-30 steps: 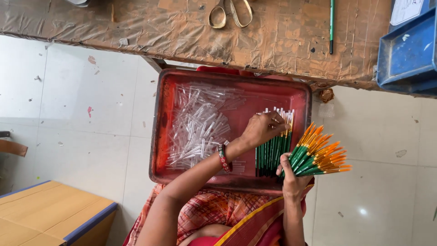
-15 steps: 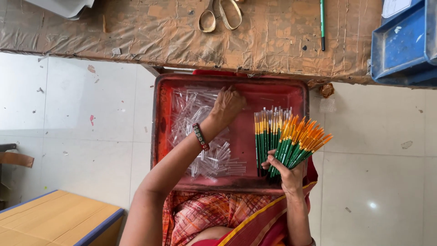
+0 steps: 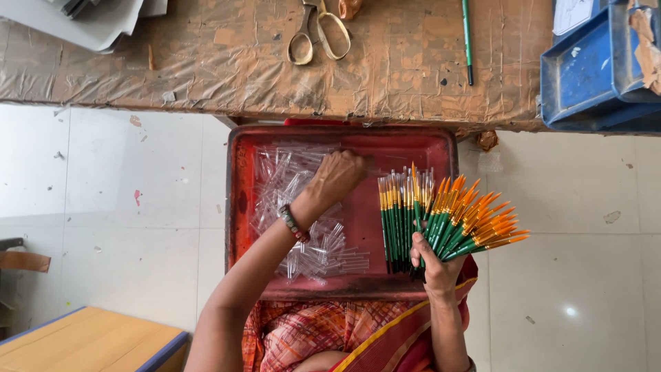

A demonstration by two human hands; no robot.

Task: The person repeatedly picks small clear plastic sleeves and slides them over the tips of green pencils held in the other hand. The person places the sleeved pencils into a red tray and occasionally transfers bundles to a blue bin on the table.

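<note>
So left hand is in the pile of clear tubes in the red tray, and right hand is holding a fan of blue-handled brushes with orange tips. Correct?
Not quite: the brushes have green handles, not blue, as the head view shows. The rest stands: the left hand is in the pile of clear tubes in the red tray, and the right hand holds the orange-tipped fan.

Left hand (image 3: 339, 176) in clear tubes (image 3: 296, 207), right hand (image 3: 434, 265) fanning brushes (image 3: 461, 220)
</note>
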